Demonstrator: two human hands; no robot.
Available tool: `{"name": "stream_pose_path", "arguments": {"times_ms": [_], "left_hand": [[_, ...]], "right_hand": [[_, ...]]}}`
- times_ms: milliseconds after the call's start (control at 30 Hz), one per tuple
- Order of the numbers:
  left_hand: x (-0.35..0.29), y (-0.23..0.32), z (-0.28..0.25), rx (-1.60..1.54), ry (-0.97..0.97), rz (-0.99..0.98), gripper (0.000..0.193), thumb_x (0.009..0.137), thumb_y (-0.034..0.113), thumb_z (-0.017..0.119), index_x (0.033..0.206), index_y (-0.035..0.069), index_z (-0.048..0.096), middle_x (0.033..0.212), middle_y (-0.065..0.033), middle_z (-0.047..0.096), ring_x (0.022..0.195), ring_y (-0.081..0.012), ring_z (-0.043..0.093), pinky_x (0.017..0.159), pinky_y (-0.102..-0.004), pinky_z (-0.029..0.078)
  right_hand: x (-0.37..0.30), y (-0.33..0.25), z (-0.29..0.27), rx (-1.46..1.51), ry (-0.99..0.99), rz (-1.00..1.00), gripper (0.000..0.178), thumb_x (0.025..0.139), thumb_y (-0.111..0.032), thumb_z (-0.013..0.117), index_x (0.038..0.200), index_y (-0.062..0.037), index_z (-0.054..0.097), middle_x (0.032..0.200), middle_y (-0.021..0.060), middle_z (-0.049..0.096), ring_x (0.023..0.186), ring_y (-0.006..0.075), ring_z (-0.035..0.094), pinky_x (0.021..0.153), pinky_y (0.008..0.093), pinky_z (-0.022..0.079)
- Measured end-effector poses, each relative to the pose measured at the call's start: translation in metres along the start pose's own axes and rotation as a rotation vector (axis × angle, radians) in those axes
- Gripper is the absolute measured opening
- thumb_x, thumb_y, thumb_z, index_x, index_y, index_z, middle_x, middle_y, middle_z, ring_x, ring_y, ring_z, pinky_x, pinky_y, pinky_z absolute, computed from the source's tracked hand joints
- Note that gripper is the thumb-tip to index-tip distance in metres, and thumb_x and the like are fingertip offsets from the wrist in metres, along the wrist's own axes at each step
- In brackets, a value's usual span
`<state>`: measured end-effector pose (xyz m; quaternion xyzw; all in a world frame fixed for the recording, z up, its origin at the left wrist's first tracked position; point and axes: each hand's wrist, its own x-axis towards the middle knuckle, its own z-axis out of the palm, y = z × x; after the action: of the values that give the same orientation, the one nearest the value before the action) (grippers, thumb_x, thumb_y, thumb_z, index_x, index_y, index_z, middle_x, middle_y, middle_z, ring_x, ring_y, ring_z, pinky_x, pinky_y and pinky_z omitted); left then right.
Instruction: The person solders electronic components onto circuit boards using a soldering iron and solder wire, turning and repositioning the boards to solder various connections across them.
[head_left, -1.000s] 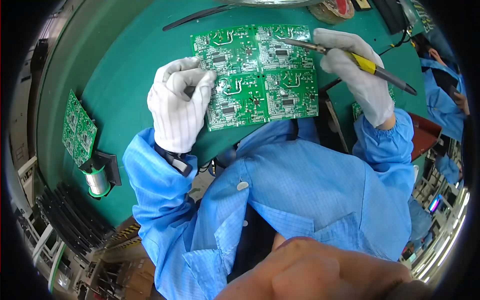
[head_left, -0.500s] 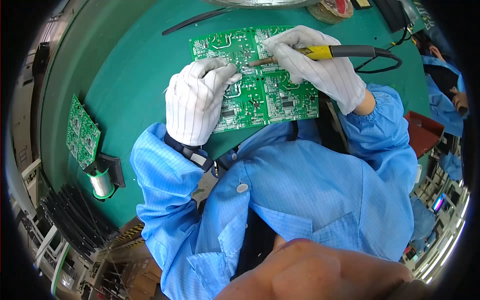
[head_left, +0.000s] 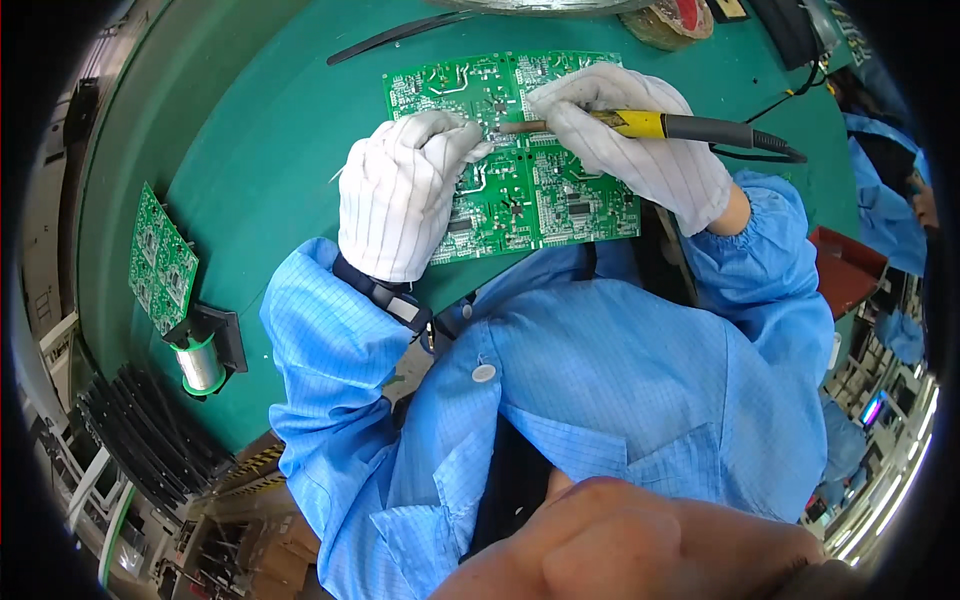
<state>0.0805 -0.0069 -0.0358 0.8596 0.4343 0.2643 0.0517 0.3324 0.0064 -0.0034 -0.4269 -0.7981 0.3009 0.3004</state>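
A green circuit board panel (head_left: 487, 215) with several repeated sections lies flat on the green table. My right hand (head_left: 640, 150), in a white striped glove, is closed around the yellow and black handle of a soldering iron (head_left: 690, 128). The iron's brown tip points left and reaches the middle of the panel. Just left of that tip, my gloved left hand (head_left: 400, 195) rests over the panel's left edge, its thumb and fingers pinched together. A short thin strand of solder wire (head_left: 335, 177) sticks out from the hand's far left side; the pinched end is hidden.
At the left a second circuit board (head_left: 162, 262) leans by a solder spool (head_left: 200, 366) on a black holder. Black strips (head_left: 150, 435) stand below. A black strap (head_left: 395, 38), a tape roll (head_left: 668, 22) and a round metal rim (head_left: 560, 5) lie beyond; a red tray (head_left: 845, 270) is at right.
The soldering iron's handle has dipped slightly toward me, its cord lower. My left hand has shifted slightly right, still pinched. The panel appears almost in the same place.
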Motion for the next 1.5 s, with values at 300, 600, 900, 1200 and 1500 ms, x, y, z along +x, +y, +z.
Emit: {"name": "stream_pose_path", "arguments": {"times_ms": [300, 600, 900, 1200, 1500], "left_hand": [[0.003, 0.011, -0.008, 0.025, -0.094, -0.061, 0.016, 0.087, 0.018, 0.07, 0.103, 0.018, 0.072, 0.105, -0.0013, 0.071, 0.098, -0.026, 0.066, 0.086, -0.0409, 0.051], [0.003, 0.009, -0.006, 0.025, -0.077, -0.051, 0.016, 0.087, 0.017, 0.07, 0.103, 0.018, 0.072, 0.103, -0.0019, 0.071, 0.096, -0.0261, 0.067, 0.083, -0.041, 0.053], [0.0, 0.012, -0.014, -0.122, 0.011, -0.125, 0.015, 0.087, 0.015, 0.074, 0.101, 0.011, 0.071, 0.112, -0.0095, 0.071, 0.099, -0.0308, 0.069, 0.085, -0.0429, 0.056], [0.0, 0.026, -0.004, -0.037, -0.017, -0.009, 0.024, 0.084, 0.012, 0.076, 0.106, 0.013, 0.066, 0.109, -0.0063, 0.068, 0.096, -0.028, 0.069, 0.075, -0.0401, 0.053], [-0.002, 0.026, 0.001, 0.06, -0.002, 0.033, 0.024, 0.085, 0.014, 0.075, 0.108, 0.013, 0.067, 0.109, -0.0053, 0.068, 0.096, -0.0266, 0.069, 0.077, -0.0396, 0.053]], "right_hand": [[-0.001, 0.003, 0.0, -0.074, 0.005, -0.091, 0.021, 0.093, -0.018, 0.072, 0.112, -0.0109, 0.067, 0.103, 0.0028, 0.07, 0.076, 0.0164, 0.069, 0.068, 0.0275, 0.055], [0.006, -0.004, -0.008, 0.007, -0.07, 0.011, 0.019, 0.095, -0.021, 0.071, 0.11, -0.0092, 0.068, 0.094, 0.002, 0.071, 0.068, 0.0131, 0.065, 0.063, 0.0268, 0.053], [0.009, 0.0, -0.03, 0.002, -0.078, -0.061, 0.018, 0.097, -0.021, 0.066, 0.108, -0.0078, 0.072, 0.098, 0.0041, 0.071, 0.08, 0.0128, 0.065, 0.073, 0.0251, 0.053], [0.03, 0.003, -0.044, -0.005, -0.267, -0.098, 0.023, 0.09, -0.026, 0.067, 0.096, -0.0051, 0.072, 0.094, 0.0046, 0.073, 0.085, 0.0176, 0.067, 0.077, 0.0299, 0.054], [0.04, 0.014, -0.029, 0.058, -0.299, -0.048, 0.025, 0.089, -0.029, 0.066, 0.093, -0.0051, 0.072, 0.091, 0.0061, 0.074, 0.078, 0.0186, 0.067, 0.074, 0.0316, 0.056]]}}
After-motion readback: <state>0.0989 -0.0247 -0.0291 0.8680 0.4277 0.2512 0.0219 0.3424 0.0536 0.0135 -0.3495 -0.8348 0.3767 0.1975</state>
